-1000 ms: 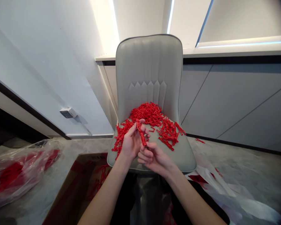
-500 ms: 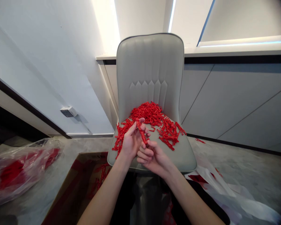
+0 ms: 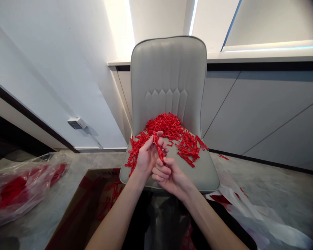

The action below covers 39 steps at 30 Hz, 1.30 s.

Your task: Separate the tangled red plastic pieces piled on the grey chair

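Above the front of a grey chair seat [image 3: 203,178], my two hands share one glossy red plastic figure [image 3: 159,147]. My left hand [image 3: 147,158] has its thumb and fingers closed around the figure's upper part. At the lower end, my right hand [image 3: 169,173] pinches it between thumb and forefinger, other fingers curled in. A heap of small red plastic pieces [image 3: 165,125] lies against the backrest behind my hands. Larger red pieces [image 3: 189,147], long and jointed-looking, are spread on the right side of the seat. More red pieces [image 3: 134,154] lie on the left, partly hidden by my left hand.
Below left, an open cardboard box [image 3: 75,205] holds more red pieces. A clear plastic bag [image 3: 33,187] with red contents lies on the floor at far left. White plastic bags [image 3: 261,215] lie at lower right. One red piece [image 3: 223,157] is on the floor by the cabinet.
Both hands keep the figure in nearly the same pose; its lower end looks slightly shifted. The whole view has drifted a few pixels.
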Tool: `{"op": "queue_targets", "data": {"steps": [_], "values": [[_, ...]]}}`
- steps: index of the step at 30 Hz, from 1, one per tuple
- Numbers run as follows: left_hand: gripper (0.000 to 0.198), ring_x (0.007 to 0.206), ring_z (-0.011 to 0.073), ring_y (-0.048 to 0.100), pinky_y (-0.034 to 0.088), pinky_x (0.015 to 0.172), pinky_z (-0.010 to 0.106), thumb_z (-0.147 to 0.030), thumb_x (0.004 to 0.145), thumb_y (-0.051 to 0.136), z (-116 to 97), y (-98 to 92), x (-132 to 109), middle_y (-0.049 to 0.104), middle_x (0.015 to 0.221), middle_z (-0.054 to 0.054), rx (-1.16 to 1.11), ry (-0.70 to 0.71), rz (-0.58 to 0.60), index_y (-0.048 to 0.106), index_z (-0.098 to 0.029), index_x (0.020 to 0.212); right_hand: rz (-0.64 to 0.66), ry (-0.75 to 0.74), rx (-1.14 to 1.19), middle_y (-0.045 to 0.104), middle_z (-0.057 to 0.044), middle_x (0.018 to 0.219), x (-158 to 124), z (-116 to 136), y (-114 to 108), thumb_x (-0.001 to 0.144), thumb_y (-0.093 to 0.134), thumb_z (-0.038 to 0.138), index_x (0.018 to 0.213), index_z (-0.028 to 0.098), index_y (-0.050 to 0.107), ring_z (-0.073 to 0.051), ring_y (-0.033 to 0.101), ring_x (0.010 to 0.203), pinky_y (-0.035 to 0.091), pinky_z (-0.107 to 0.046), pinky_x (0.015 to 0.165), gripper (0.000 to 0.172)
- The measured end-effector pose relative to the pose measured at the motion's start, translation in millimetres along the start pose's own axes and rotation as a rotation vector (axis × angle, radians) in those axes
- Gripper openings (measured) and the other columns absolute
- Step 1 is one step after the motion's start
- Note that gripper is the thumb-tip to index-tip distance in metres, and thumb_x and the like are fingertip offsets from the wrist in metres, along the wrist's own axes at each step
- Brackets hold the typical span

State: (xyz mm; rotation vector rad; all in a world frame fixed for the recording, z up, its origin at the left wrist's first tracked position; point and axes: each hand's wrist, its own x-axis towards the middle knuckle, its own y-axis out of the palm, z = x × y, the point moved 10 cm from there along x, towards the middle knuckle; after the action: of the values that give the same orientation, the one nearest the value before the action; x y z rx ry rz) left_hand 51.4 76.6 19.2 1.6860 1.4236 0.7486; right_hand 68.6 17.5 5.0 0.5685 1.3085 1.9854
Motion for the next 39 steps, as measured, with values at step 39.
{"op": "queue_targets", "data": {"steps": [39], "values": [[0.024,0.067,0.0127,0.058,0.055,0.078,0.029,-0.025,0.100,0.043,3,-0.7,2,0.055,0.076,0.001,0.000,-0.021,0.006,0.065,-0.017,0.100,-0.031,0.044,0.173,0.024,0.010,0.052,-9,4,5,0.077,0.068,0.031,0.073,0.018,0.052,-0.008,0.019,0.050,0.031,-0.020,0.051,0.021]]}}
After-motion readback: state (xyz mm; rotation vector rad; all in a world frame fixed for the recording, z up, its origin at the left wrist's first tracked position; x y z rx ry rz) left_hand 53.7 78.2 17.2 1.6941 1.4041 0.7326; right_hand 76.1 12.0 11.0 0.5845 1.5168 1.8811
